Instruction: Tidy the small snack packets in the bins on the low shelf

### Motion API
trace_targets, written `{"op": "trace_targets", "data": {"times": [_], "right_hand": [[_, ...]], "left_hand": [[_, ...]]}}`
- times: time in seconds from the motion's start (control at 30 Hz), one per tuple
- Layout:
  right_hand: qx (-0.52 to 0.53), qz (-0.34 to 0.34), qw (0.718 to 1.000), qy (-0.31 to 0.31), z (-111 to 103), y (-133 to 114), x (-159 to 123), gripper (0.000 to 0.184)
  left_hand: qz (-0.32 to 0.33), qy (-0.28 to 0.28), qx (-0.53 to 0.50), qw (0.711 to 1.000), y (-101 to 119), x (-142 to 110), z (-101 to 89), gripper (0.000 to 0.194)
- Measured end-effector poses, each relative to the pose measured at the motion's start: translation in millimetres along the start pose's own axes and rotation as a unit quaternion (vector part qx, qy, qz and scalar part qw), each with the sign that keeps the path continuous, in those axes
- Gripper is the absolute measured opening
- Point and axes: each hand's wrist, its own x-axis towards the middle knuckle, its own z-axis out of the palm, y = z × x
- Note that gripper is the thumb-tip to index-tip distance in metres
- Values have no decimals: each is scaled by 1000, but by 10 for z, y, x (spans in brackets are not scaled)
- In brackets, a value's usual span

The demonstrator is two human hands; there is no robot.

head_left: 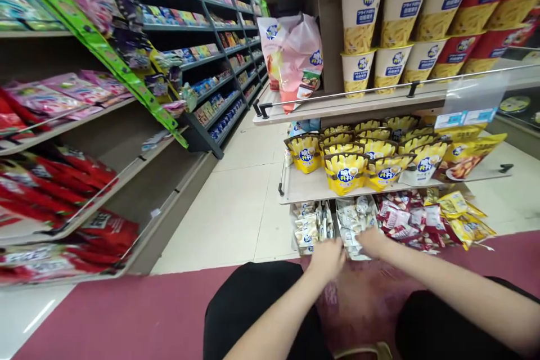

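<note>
My left hand (328, 259) is closed, knuckles up, at the front of the bottom row, between two piles of small white snack packets (307, 233). Whatever its curled fingers hold is hidden. Just to the right, my right hand (374, 243) reaches down with bent fingers over the front of the second pile of white packets (352, 219). Its fingertips are against or very near these packets; what lies between them cannot be made out. Dark red snack packets (407, 219) lie right of this hand, with yellow packets (459, 211) beyond them.
Yellow pouches (346, 173) stand on the low shelf (310, 194) above my hands. Higher up, a railed shelf (337, 104) carries large snack cups (363, 17) and pink bags (291, 56). Red bags fill the left rack (164, 208). My black-clad knee (253, 304) is close.
</note>
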Motion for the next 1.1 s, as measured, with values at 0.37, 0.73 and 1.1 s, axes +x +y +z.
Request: {"op": "trace_targets", "data": {"times": [0.37, 0.73, 1.1], "right_hand": [[136, 119, 978, -104, 594, 1247, -1, 36], [154, 21, 984, -85, 620, 1142, 301, 39], [106, -31, 992, -58, 326, 1156, 461, 47]], "left_hand": [[-166, -6, 2, 986, -887, 336, 635, 32], [-165, -54, -26, 985, -644, 1120, 892, 55], [-197, -59, -45, 978, -715, 1260, 965, 41]]}}
